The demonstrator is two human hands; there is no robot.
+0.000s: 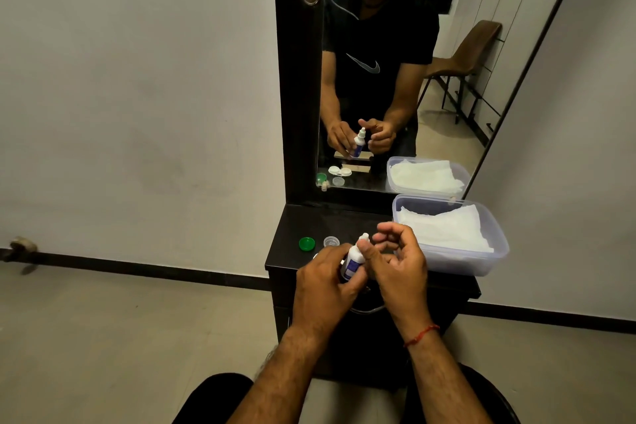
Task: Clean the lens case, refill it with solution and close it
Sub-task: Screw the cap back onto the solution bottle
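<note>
The dark tabletop (pixel 292 227) in front of me is small and crowded. A plastic tub (pixel 481 262) of white tissues (pixel 447 227) fills its right side, just beside my right hand (pixel 399 262). On the left, a green cap (pixel 306 243) and a clear cap (pixel 331 241) sit close together beyond my left hand (pixel 323 286). Bare surface lies behind them, up to the mirror (pixel 378 79), which blocks any reach further back.
</note>
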